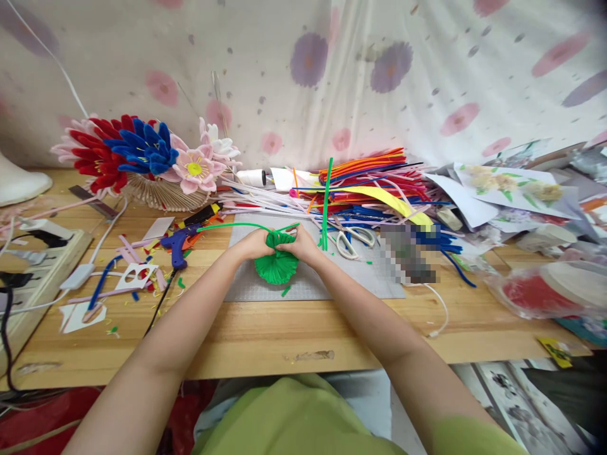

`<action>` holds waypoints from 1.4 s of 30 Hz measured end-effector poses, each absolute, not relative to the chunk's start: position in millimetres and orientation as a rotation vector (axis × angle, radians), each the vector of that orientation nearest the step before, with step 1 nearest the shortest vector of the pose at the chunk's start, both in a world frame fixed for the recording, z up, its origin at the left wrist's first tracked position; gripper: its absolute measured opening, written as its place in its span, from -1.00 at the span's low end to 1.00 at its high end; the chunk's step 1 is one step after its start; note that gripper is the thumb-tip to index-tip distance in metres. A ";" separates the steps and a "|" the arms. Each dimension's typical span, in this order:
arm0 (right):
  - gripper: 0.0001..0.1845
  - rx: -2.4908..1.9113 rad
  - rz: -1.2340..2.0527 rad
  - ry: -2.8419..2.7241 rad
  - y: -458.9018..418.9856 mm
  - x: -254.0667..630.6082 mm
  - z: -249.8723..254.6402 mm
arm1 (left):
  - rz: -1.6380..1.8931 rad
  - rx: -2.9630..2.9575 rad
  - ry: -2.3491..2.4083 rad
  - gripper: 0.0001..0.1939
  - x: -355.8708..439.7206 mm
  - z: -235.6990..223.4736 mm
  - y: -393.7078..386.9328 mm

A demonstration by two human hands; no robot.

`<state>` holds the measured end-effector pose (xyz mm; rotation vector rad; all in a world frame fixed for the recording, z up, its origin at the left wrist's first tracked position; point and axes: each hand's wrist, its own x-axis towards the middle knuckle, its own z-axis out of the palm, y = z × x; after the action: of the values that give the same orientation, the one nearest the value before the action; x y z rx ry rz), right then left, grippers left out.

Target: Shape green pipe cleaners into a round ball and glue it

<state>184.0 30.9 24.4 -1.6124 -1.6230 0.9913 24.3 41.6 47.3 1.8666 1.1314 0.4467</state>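
Note:
Over the grey cutting mat (374, 278), both hands hold a round green fuzzy piece (277, 270) with ridges fanning out from its middle, like a leaf made of pipe cleaners. My left hand (256, 244) is closed on its upper left edge. Fingers of my right hand (306, 245) grip the upper right edge. A long green pipe cleaner (227, 225) runs out leftward past my left hand. Beyond my right hand, upright green pipe cleaners (327, 202) stand beside white-handled scissors (348, 243). The fingertips are partly hidden by the green piece.
Left of the mat lie a purple glue gun (177, 245) and scattered scraps (135, 275). Behind it are fuzzy flowers (142, 151), a thread spool (252, 177) and piled pipe cleaners (374, 167). A power strip (52, 272) lies far left, a plastic-wrapped tub (545, 291) right.

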 end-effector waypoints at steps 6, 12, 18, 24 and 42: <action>-0.34 -1.584 0.956 -1.607 30.8 186.7 23.8 | 0.381 1.912 1.121 -0.84 26.0 49.4 40.9; -0.28 -1.531 0.958 -1.625 27.6 187.7 29.0 | 0.517 1.905 1.381 -0.70 34.3 48.7 37.5; -0.58 -1.170 1.318 -1.751 38.2 206.7 39.5 | 0.505 1.787 1.345 -0.61 29.5 44.7 37.6; -0.75 -1.230 1.071 -1.994 49.9 212.0 65.5 | 0.392 1.884 1.418 -0.62 33.4 55.1 33.8; -0.79 -1.309 0.924 -2.019 54.5 199.3 64.3 | 0.850 1.494 1.083 -0.62 38.6 46.8 30.2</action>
<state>199.3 54.5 64.3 -1.3092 -2.0190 0.9240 38.6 30.2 46.8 1.4944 1.0834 0.8498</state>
